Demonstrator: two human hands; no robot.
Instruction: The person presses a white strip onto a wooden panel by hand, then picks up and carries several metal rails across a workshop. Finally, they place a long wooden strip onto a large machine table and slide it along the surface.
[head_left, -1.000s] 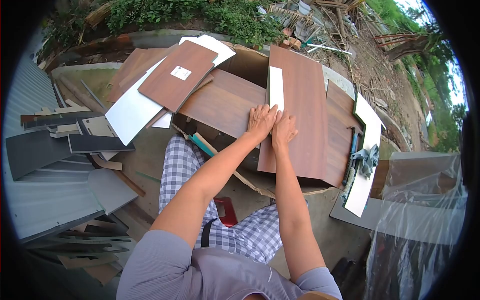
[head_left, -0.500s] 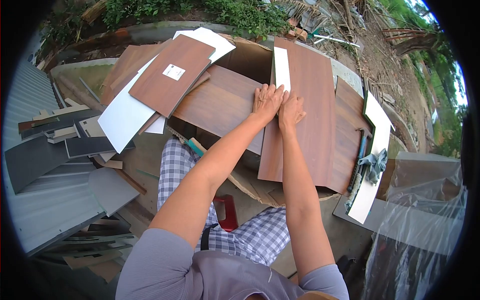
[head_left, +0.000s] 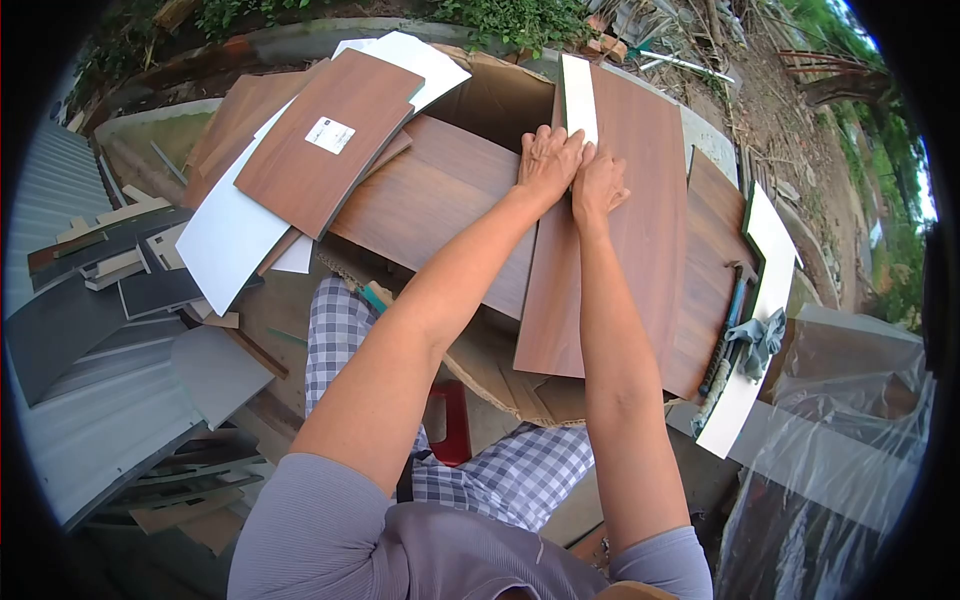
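Note:
A narrow white strip lies lengthwise on a brown wood-grain board. My left hand is at the strip's near end, fingers bent and pressed together against it. Beside it, my right hand rests on the same board, its thumb side touching my left hand and its fingers curled at the strip's end. Part of the strip's near end is hidden under my hands. Another wood-grain board lies beneath, to the left.
A labelled brown panel and white panels are stacked at left. A hammer and grey cloth lie at right, by a white angled board. A red-handled tool is below, between the legs.
Both hands have moved slightly away from the body along the board with the white strip. The whole view has also shifted a little.

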